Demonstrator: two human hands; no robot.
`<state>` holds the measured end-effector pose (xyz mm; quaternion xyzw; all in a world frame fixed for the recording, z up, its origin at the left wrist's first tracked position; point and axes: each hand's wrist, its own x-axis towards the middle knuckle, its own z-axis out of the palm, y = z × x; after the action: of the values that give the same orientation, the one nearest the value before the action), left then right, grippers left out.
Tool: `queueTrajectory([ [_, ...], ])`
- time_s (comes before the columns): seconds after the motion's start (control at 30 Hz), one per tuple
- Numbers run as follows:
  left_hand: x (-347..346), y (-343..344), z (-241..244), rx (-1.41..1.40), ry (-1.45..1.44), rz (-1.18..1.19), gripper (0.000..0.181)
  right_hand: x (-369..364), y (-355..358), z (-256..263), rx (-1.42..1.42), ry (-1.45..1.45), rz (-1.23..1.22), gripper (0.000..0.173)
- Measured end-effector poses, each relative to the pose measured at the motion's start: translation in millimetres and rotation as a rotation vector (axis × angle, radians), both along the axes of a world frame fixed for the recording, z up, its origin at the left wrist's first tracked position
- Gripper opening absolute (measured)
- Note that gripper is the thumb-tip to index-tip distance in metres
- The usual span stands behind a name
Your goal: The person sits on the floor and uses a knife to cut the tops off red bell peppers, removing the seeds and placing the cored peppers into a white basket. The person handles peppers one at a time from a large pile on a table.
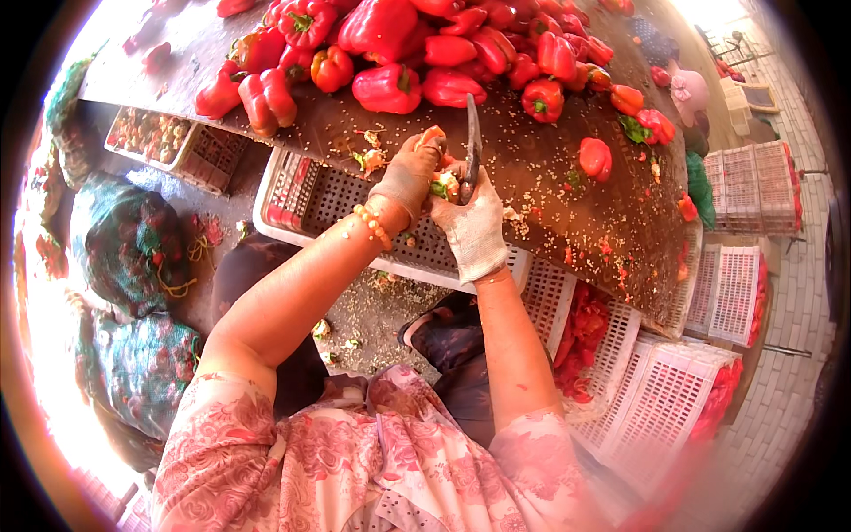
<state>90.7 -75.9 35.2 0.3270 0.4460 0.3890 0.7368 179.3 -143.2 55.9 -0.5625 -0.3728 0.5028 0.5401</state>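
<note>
At the table's near edge my gloved left hand is closed around a piece of red pepper. Close beside it, my gloved right hand grips a knife whose blade points up and away from me. Between the hands is a pepper core with green and pale parts; which hand bears it I cannot tell. Whole red bell peppers lie heaped on the brown table, among scattered seeds. Directly below my hands stands a white plastic crate, partly under the tabletop.
Crates with red pepper pieces stand at the right, with more stacked crates beyond. Filled green mesh sacks lie at the left, near a crate of cores. A person in a pink hat is at the upper right.
</note>
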Motion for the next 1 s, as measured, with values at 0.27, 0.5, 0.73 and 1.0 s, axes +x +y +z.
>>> queueTrajectory([
  [0.27, -6.8, 2.2, -5.0, -0.022, -0.091, 0.016, 0.020, 0.8, -5.1, 7.2, 0.063, 0.408, -0.172, 0.029],
  [0.5, 0.2, 2.0, 5.2, -0.041, -0.141, 0.283, 0.024, 11.2, -16.4, 16.7, -0.098, 0.878, -0.093, 0.021],
  [0.73, -21.4, 35.6, -1.0, 0.197, -0.071, 0.417, 0.024, 70.6, -11.9, 6.8, -0.357, 0.208, -0.046, 0.029],
  [1.0, 12.8, 5.1, 11.9, 0.352, 0.402, -0.074, 0.040, 258.9, 51.2, 25.6, -0.478, -1.221, -0.414, 0.071],
])
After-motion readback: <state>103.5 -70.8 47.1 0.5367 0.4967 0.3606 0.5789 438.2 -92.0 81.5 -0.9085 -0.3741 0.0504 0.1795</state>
